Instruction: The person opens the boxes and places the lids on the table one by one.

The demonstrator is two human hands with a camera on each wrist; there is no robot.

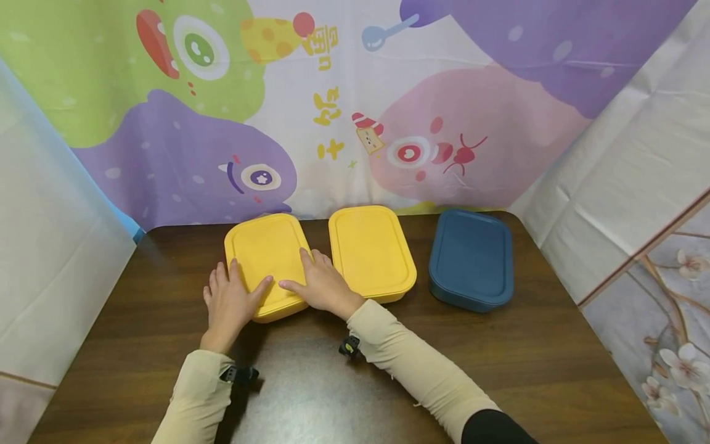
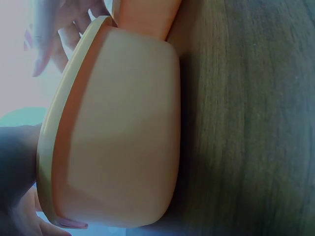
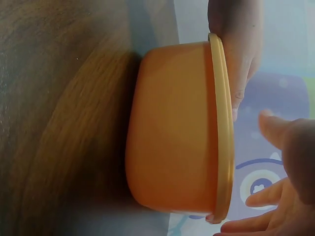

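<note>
Two lidded yellow boxes stand on the table. At the left yellow box (image 1: 272,243), my left hand (image 1: 228,303) lies along the left edge, its fingers extended and its thumb over the lid. My right hand (image 1: 326,285) is at the same box's right edge with fingers spread, the thumb reaching above the lid. In the right wrist view, that thumb (image 3: 273,129) stands off the lid, while the fingers are close to the rim. The left wrist view shows the box's near wall (image 2: 120,128) and overhanging lid rim. What the box contains is hidden.
The right yellow box (image 1: 373,250) stands just beyond my right hand. A dark blue lidded box (image 1: 471,259) is farther right. All three are near the back of the brown wooden table (image 1: 532,370), against a cartoon-printed cloth (image 1: 338,185). Pale cloth hangs at both sides.
</note>
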